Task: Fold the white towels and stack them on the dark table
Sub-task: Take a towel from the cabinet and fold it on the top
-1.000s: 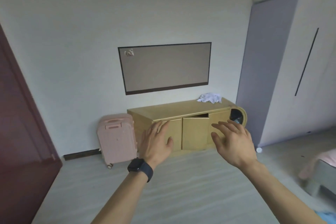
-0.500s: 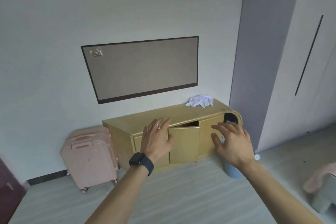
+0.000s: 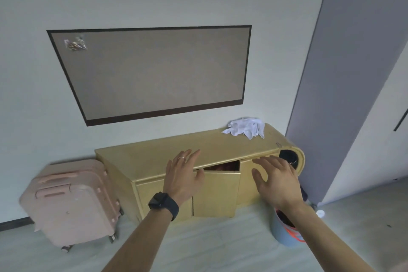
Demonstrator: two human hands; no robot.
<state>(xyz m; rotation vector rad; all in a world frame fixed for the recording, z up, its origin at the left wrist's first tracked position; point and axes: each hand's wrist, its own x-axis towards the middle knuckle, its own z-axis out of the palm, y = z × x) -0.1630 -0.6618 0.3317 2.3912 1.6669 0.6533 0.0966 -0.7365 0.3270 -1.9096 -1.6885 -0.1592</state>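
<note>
Fetching is judged in hand: left hand (image 3: pixel 183 180) and right hand (image 3: pixel 277 180) are held spread, empty, and the towels (image 3: pixel 244 128) beyond the right must be gathered.

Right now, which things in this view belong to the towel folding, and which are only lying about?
For the job: white towels, crumpled on the yellow cabinet; left hand and right hand, both open and empty. No dark table in view.
Just lying about: pink suitcase, blue bucket, wall board.
</note>
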